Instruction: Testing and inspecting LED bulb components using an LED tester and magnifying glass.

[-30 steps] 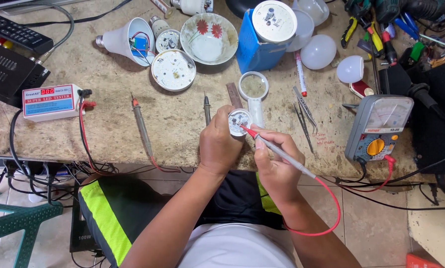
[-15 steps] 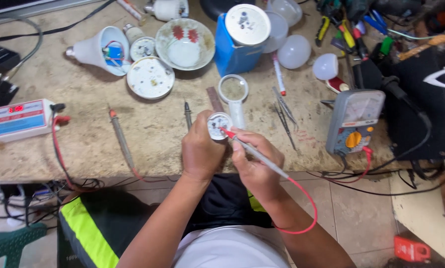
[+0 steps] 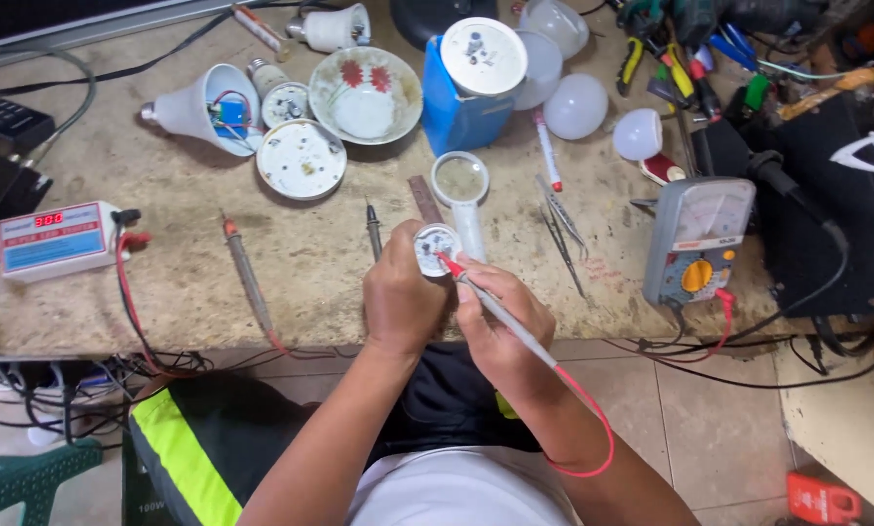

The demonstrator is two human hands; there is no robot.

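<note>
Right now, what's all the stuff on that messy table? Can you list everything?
round LED board: 1, white, held in left hand at bench's front edge
red test probe: 1, red tip, grey shaft, in right hand, tip on the board
spare probe: 1, grey, lying left of the hands
analog multimeter: 1, grey with orange dial, right
LED tester box: 1, white and blue, far left
magnifying glass: 1, white, behind the hands
flowered bowl: 1, white and red, back
blue box: 1, back centre
bulb domes: about four, white, back right
tweezers: 2, metal, right of magnifier
left hand: 1
right hand: 1
</note>
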